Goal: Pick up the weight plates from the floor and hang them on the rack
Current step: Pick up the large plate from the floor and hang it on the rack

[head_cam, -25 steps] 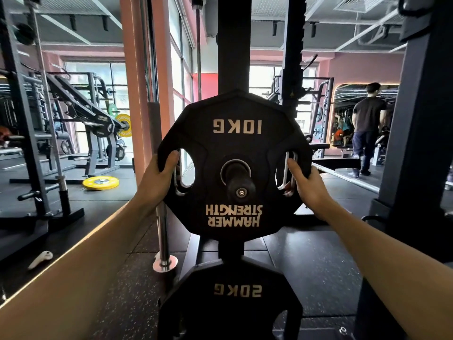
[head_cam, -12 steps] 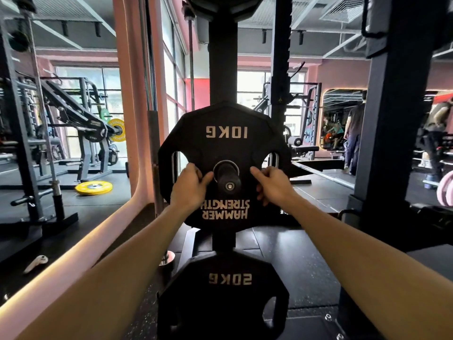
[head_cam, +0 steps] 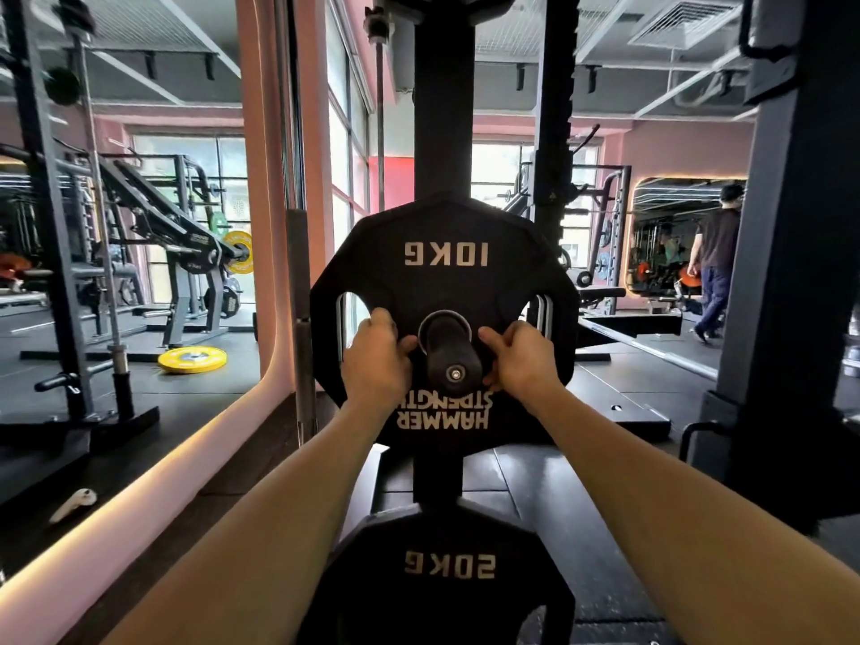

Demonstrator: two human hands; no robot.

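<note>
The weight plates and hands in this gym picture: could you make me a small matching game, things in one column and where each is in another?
Things:
1. 10 kg plate
2. 20 kg plate
3. yellow plate
4. left hand

Places:
A. lying flat on the floor
B. on the peg, between the hands
C. pressing the plate left of the peg
D. lowest on the rack

Pairs: 1-B, 2-D, 3-A, 4-C

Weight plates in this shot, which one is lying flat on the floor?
The yellow plate at the left, flat on the gym floor. The 10KG plate and 20KG plate are black and hang upright on the rack.
</note>
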